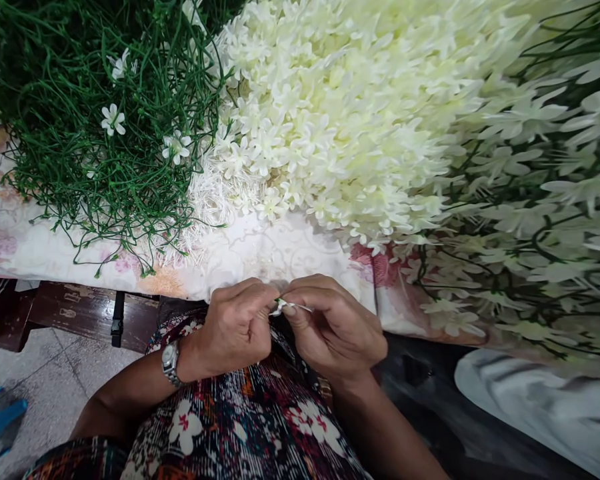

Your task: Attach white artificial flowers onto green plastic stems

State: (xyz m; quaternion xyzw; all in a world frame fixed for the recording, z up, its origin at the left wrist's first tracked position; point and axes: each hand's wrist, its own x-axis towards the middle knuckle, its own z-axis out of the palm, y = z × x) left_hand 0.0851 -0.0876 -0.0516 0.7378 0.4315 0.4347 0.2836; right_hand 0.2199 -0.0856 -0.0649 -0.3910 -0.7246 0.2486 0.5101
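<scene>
My left hand (pixel 240 327), with a wristwatch (pixel 170 363) on its wrist, is closed in a pinch just off the cloth's front edge. A bit of green stem shows at its fingertips. My right hand (pixel 335 330) meets it, thumb and forefinger pinching a small white artificial flower (pixel 280 307). A thin white strand sticks out past the right thumb. The fingers hide most of the flower and stem. Beyond the hands lie a heap of green plastic stems (pixel 105 133), a pile of thin white stamens (pixel 213 197) and a large mound of cream-white fabric blossoms (pixel 340 120).
A flower-patterned cloth (pixel 275 250) covers the table. White flowers on green stems (pixel 510 220) spread over its right side. Below the edge are a dark wooden drawer front (pixel 87 313) with a black strap (pixel 117 320), a blue plastic object (pixel 0 423) and a whitish rounded object (pixel 535 400).
</scene>
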